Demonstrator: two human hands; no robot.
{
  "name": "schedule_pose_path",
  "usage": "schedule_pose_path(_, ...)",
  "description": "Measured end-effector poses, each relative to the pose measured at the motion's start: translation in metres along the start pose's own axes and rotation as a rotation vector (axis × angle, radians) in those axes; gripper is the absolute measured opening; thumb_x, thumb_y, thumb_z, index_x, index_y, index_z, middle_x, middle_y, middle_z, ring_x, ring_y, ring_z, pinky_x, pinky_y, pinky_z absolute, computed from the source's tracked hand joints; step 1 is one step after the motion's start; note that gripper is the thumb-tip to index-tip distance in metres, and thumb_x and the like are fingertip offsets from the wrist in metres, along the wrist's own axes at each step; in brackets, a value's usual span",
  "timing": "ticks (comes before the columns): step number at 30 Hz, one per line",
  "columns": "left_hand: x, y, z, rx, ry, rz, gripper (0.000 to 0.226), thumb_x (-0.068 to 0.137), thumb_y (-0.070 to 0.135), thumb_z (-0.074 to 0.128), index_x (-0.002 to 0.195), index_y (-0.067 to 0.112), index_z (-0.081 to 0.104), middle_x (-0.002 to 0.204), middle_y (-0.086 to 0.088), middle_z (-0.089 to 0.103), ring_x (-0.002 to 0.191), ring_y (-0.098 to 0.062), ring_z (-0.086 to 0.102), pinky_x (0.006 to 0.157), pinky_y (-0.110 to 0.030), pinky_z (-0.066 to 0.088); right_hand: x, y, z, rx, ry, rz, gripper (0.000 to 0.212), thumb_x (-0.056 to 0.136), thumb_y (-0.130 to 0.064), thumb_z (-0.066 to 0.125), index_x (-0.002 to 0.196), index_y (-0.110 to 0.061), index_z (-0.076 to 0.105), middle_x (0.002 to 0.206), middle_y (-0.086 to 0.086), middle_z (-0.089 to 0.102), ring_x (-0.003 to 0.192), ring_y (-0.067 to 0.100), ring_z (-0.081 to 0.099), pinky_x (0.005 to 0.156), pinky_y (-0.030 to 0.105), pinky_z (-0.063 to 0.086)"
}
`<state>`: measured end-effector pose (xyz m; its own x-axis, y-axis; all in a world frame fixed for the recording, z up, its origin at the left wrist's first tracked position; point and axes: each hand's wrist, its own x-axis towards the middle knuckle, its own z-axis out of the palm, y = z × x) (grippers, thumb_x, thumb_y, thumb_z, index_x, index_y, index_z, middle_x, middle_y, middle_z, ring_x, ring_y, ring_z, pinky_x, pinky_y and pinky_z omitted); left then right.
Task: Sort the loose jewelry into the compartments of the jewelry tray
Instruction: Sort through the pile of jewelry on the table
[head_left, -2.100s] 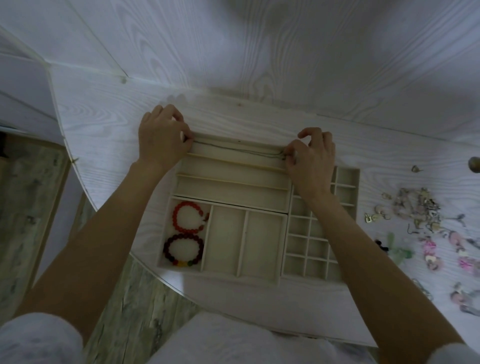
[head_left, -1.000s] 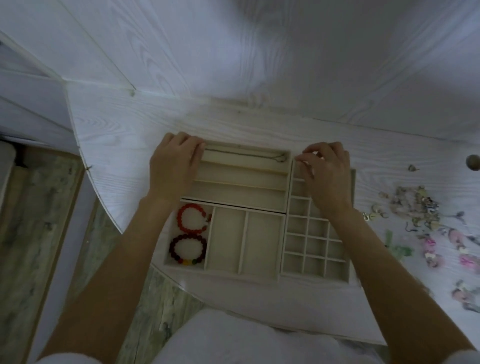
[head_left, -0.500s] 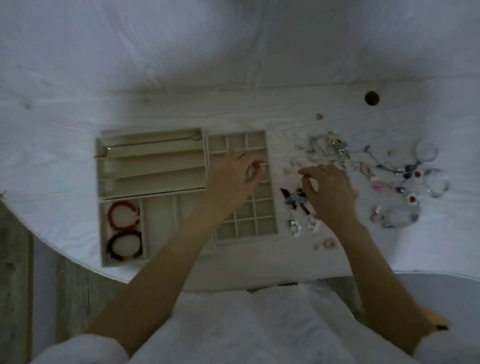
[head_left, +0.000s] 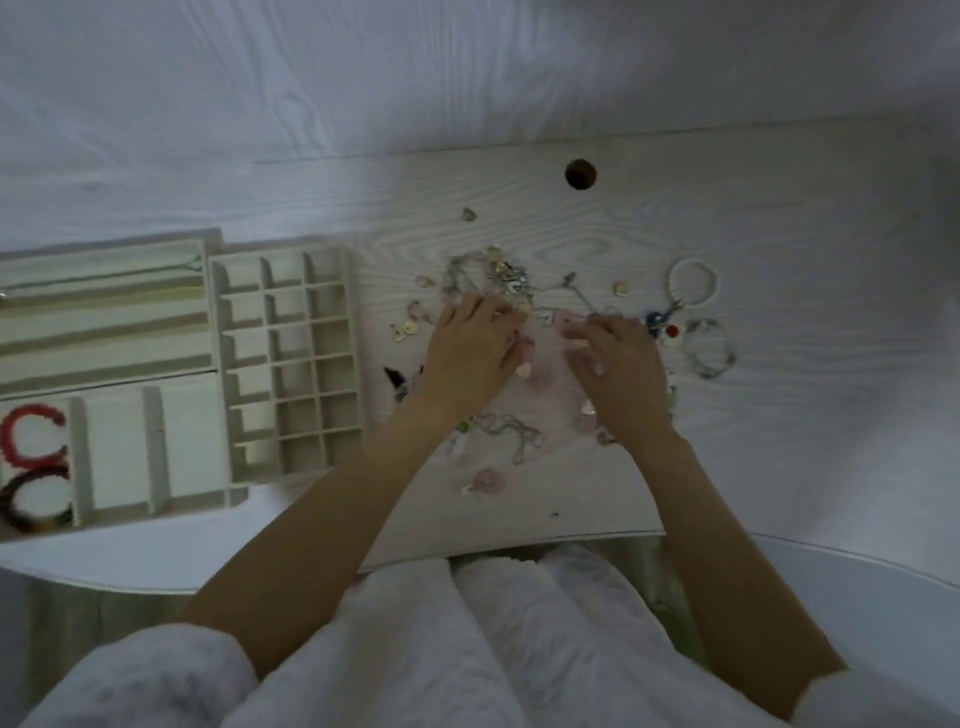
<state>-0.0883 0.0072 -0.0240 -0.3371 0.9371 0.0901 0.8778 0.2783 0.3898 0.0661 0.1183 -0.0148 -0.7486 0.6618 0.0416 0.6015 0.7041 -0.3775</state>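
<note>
We look down on a pale wood-grain desk (head_left: 753, 234). Along its left edge sits the cream jewelry tray (head_left: 215, 312), its grid of small square compartments nearest the middle of the desk and holding nothing we can see. A thin chain (head_left: 104, 278) lies in a long slot at the far side, and a red bead bracelet (head_left: 28, 434) and a dark bead bracelet (head_left: 31, 501) share the near-left compartment. Right of the tray, mid-desk, the loose jewelry (head_left: 511, 283) lies scattered and partly tangled. A white bangle (head_left: 693, 283) rests towards the right. Our left hand (head_left: 472, 358) and right hand (head_left: 618, 371) rest on the pile, fingers bent; whether either pinches a piece we cannot tell. These pieces look light, small and slippery; we judge the chains limp and prone to snag, best lifted by a fingertip pinch at the clasp or pendant.
</note>
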Motion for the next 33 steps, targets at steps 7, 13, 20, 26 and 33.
schedule_pose_path(7, 0.04, 0.017, 0.013, 0.044, 0.138, -0.026, 0.018, 0.085, 0.022, 0.057, 0.09, 0.012, 0.071, 0.093, -0.008, 0.063, 0.09, -0.03, 0.057, 0.072, -0.038, 0.046, 0.029, 0.039, -0.005, -0.09, -0.039, 0.055, 0.019, 0.072, -0.019, 0.075, 0.081, -0.006, 0.065, 0.079, 0.015, 0.06, 0.078, 0.035, 0.055, 0.07, 0.038, 0.043)
schedule_pose_path(13, 0.09, 0.027, 0.022, 0.169, -0.036, 0.007, 0.011, 0.073, 0.024, 0.074, 0.08, 0.015, 0.073, 0.075, -0.004, 0.065, 0.068, -0.025, 0.062, 0.063, -0.028, 0.046, 0.036, 0.045, -0.004, 0.003, -0.054, 0.037, 0.015, 0.073, -0.016, 0.076, 0.08, -0.007, 0.065, 0.079, 0.013, 0.062, 0.078, 0.033, 0.054, 0.07, 0.037, 0.041)
schedule_pose_path(20, 0.1, 0.044, 0.021, 0.118, -0.161, 0.024, 0.02, 0.059, -0.004, 0.08, 0.069, 0.005, 0.065, 0.056, -0.01, 0.059, 0.048, -0.026, 0.058, 0.055, -0.028, 0.045, 0.038, 0.052, 0.001, 0.016, -0.022, 0.018, 0.016, 0.07, -0.017, 0.079, 0.076, -0.009, 0.066, 0.076, 0.012, 0.062, 0.075, 0.032, 0.054, 0.066, 0.03, 0.035)
schedule_pose_path(26, 0.091, 0.042, 0.021, 0.056, -0.143, 0.036, 0.027, 0.096, 0.005, 0.047, 0.119, -0.001, 0.058, 0.107, -0.022, 0.059, 0.099, -0.037, 0.054, 0.079, -0.037, 0.04, 0.052, 0.055, -0.006, 0.17, -0.072, 0.029, 0.037, 0.079, -0.028, 0.071, 0.11, -0.009, 0.065, 0.105, 0.013, 0.061, 0.095, 0.031, 0.053, 0.082, 0.031, 0.035)
schedule_pose_path(33, 0.05, 0.06, -0.06, -0.484, 0.202, -0.221, 0.008, 0.094, 0.017, 0.054, 0.095, 0.013, 0.061, 0.087, 0.002, 0.059, 0.077, -0.008, 0.053, 0.067, -0.015, 0.037, 0.065, 0.006, -0.043, 0.783, -0.346, -0.142, 0.012, 0.088, -0.018, 0.064, 0.099, -0.015, 0.066, 0.107, 0.0, 0.064, 0.097, 0.002, 0.054, 0.089, 0.014, 0.037)
